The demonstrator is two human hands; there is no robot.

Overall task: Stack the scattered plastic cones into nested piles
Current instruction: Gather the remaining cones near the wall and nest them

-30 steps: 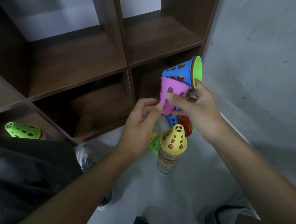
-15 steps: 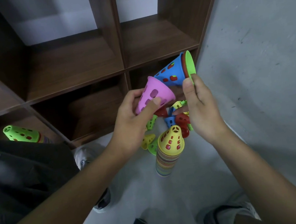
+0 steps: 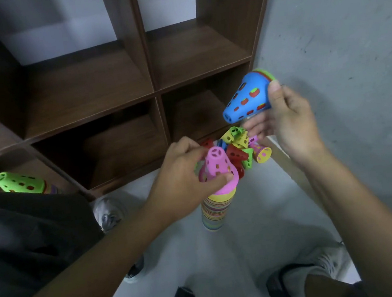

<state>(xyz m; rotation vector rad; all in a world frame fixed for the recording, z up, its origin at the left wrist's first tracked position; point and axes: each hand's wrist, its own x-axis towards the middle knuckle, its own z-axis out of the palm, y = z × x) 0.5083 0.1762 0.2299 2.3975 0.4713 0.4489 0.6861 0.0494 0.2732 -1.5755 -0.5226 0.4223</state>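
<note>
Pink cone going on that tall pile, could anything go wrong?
The pink cone sits tilted over the tall striped stack, so it may jam crooked, or the left hand may tip the stack onto the loose cones. The blue cone bundle in the right hand might slip.

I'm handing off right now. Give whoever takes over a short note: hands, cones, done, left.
Left hand grips the pink cone, seating it on the tall floor pile.
Right hand holds a small blue-topped nest in the air.
Done: the floor pile; a green-topped pile lies in the low left shelf cubby.
Left: add the blue nest, then gather the loose cones by the shelf.
</note>
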